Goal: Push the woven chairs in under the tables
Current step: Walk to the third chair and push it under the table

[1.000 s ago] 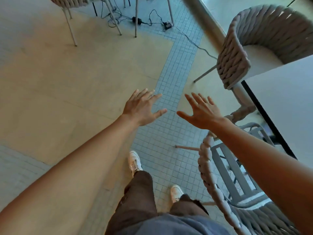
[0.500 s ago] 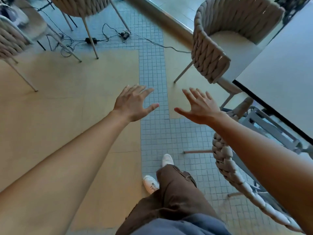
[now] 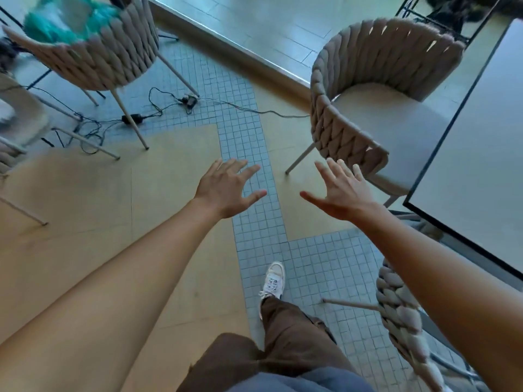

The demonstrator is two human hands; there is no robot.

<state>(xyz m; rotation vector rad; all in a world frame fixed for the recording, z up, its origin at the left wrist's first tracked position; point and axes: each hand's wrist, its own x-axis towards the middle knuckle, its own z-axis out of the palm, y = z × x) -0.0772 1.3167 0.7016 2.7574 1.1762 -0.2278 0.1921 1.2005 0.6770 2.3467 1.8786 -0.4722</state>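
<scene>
The person has walked forward over the last second: the woven chair (image 3: 368,103) at the far corner of the white table (image 3: 481,154), small and high in the view a moment ago, now sits large and close, just ahead of the right hand (image 3: 343,192). Its cushioned seat is already partly beneath the tabletop edge, but the braided back and one arm stand out from the table, so it looks only half tucked in. Both hands are empty and held out in the air with fingers spread; the left hand (image 3: 227,188) hovers over the strip of small blue-grey floor tiles (image 3: 254,154), while the right hand's fingertips are near the chair's nearest arm without touching it. A second woven chair (image 3: 404,315), pushed in under the near side of the same table, has slid back toward the lower right of the view as the person passed it, which suggests that one is finished. A third woven chair (image 3: 93,58) with something turquoise on it stands well apart at the upper left, beside loose cables (image 3: 158,108). Judging by the approach, the far-corner chair is the next one to be gripped and pushed.
</scene>
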